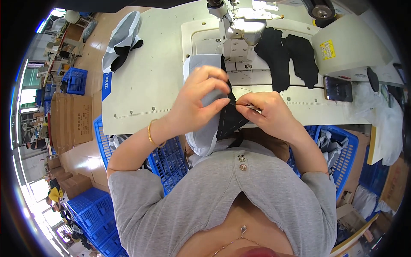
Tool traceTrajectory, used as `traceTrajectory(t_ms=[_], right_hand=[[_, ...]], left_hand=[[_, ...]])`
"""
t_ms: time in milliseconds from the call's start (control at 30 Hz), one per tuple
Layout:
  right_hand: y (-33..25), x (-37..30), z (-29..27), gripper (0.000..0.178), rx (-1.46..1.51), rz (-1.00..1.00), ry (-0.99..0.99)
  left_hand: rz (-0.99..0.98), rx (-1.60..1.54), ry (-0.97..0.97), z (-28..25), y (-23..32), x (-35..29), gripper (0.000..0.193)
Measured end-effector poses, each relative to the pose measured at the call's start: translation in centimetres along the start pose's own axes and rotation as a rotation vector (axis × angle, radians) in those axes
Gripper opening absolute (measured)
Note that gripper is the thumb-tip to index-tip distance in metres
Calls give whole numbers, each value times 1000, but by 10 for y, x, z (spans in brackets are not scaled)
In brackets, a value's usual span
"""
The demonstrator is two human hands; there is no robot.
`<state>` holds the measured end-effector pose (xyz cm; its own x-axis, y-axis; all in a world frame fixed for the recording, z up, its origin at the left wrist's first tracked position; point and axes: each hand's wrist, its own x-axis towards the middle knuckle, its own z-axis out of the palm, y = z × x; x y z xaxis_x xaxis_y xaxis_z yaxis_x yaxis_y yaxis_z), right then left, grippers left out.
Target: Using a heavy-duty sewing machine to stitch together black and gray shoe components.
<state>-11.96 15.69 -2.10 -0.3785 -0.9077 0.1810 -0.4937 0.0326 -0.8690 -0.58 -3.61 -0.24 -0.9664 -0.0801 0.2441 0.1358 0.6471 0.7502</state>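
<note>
A fabric piece in grey-blue (205, 137) and black (229, 122) with a white edge lies over the table's front edge, its lower end toward my lap. My left hand (199, 96) is over it, fingers curled and thumb tip closed down at the black part; what it pinches is too small to make out. Close beside that thumb, my right hand (269, 111) is closed on a small slim metal tool (253, 108), mostly hidden by the fingers. The sewing machine head (239, 38) stands just beyond the hands.
Black fabric pieces (274, 58) lie right of the machine, near a phone (338, 89) and a pale machine housing (351, 47). Another grey and black piece (124, 40) rests at the table's far left. Blue baskets (347, 150) flank me below the white table (145, 85).
</note>
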Motion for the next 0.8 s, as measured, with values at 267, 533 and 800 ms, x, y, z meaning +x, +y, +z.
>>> traceTrajectory(t_ms=[267, 533, 800], right_hand=[[0, -2, 3, 13, -112, -96, 56], [-5, -2, -10, 16, 33, 79, -59], [-2, -3, -7, 10, -103, -120, 23]], left_hand=[[292, 52, -269, -8, -14, 13, 12], [314, 58, -328, -12, -14, 12, 11], [291, 26, -399, -25, -22, 19, 12]])
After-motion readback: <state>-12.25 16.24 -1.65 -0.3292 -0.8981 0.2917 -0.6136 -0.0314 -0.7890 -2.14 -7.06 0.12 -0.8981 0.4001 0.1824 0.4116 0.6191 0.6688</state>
